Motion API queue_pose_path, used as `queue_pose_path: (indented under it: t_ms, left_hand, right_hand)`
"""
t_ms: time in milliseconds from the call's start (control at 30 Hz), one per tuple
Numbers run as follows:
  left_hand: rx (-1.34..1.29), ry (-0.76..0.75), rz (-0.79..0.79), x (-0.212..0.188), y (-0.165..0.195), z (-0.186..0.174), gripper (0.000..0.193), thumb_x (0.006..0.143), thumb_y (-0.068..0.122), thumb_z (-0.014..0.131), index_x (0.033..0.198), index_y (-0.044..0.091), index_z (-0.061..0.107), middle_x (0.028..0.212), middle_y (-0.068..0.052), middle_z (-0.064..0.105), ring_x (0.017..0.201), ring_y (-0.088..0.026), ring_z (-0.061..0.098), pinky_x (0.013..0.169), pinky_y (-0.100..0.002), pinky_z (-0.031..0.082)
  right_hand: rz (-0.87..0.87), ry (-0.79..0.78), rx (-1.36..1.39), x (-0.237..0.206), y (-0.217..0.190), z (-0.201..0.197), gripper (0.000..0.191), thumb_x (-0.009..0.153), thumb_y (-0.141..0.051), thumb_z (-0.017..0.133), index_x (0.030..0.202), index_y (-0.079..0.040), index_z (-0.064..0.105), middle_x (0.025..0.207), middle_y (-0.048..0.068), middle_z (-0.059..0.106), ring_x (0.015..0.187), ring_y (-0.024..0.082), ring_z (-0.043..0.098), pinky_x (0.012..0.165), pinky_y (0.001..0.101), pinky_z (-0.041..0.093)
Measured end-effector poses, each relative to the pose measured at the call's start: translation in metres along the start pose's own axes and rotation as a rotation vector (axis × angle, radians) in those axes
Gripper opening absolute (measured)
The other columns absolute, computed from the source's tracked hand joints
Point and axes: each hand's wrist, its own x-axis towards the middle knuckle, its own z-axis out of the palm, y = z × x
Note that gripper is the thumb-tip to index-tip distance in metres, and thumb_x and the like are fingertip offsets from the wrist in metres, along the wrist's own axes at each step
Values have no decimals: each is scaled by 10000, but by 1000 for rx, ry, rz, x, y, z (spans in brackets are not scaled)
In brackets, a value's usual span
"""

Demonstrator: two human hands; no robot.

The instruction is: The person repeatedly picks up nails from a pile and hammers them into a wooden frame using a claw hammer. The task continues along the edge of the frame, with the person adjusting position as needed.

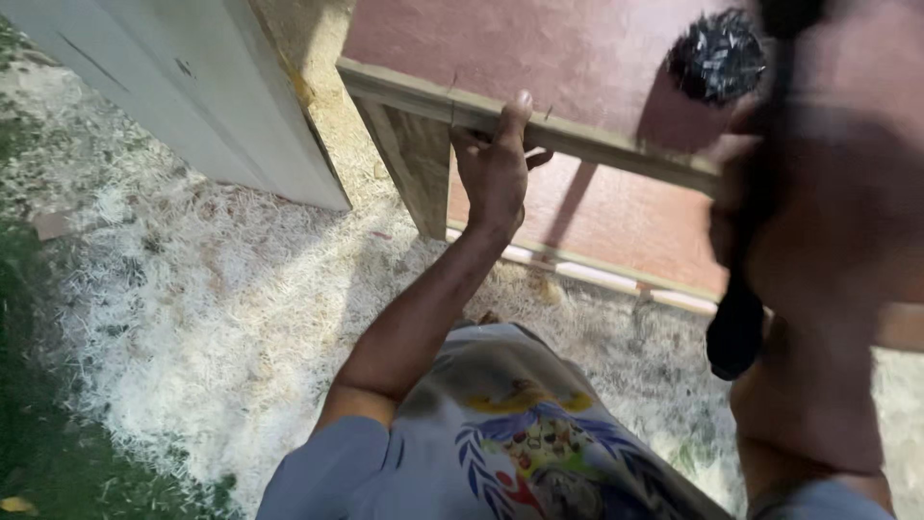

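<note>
Our left hand (496, 173) clamps wooden rail (577, 135) against red wall (539, 48); right hand (760, 193), blurred, grips hammer (736, 308) beside rail. Likely risk: swing strikes left fingers.

Two bare hands are in frame: one left hand (496, 169) gripping the top of one wooden rail (577, 140), and one right hand (746, 207), blurred and close to the lens, wrapped around one black-handled tool (739, 323), likely a hammer, whose single dark head (717, 55) shows at the top of the frame. One wooden post (414, 164) stands under the rail, one reddish-brown wall (539, 48) rises behind it, and one pale strip (597, 274) runs along the wall's foot. One white panel (192, 96) leans at upper left, and one printed shirt (500, 443) fills the bottom of the view.
</note>
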Motion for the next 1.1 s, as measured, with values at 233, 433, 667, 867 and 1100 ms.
queue_pose_path:
  t_ms: [233, 433, 667, 867, 1100]
  left_hand:
    - [-32, -24, -7, -2, 4, 0, 505, 897, 350, 740, 1093, 38, 393, 975, -142, 612, 778, -200, 735, 626, -369, 695]
    - [-39, 11, -31, 2, 2, 4, 463, 882, 329, 735, 1097, 54, 431, 947, -124, 650, 746, -191, 740, 621, -347, 695]
    - [145, -206, -160, -5, 8, -23, 666, 914, 551, 680, 1199, -35, 546, 955, -91, 648, 754, -158, 732, 646, -350, 676]
    - [404, 165, 342, 12, 56, -80, 833, 964, 606, 670, 1342, -86, 401, 1261, -206, 451, 1076, -238, 503, 973, -395, 464]
    - [604, 24, 519, 56, 91, -74, 834, 922, 418, 766, 1458, -37, 317, 1390, -186, 398, 1327, -312, 469, 1173, -457, 449]
  right_hand:
    - [-107, -145, -848, 25, 24, 14, 362, 1135, -353, 508, 889, -110, 614, 581, -6, 523, 482, 126, 549, 409, 295, 420]
    - [-443, 0, -584, 0, -13, 15, 352, 1147, -308, 420, 954, -104, 632, 658, -12, 579, 488, 85, 546, 438, 259, 409]
    - [-65, -25, -910, 15, -5, 53, 376, 1158, -262, 464, 905, -45, 638, 622, 35, 584, 471, 99, 548, 411, 296, 454]
    - [-292, 94, -586, -7, 12, 29, 294, 1163, -229, 507, 979, -65, 665, 649, 22, 594, 489, 108, 546, 445, 292, 436]
    - [-574, 106, -937, 7, -22, 104, 259, 1208, -213, 554, 1043, -62, 684, 691, 19, 606, 536, 118, 553, 519, 271, 437]
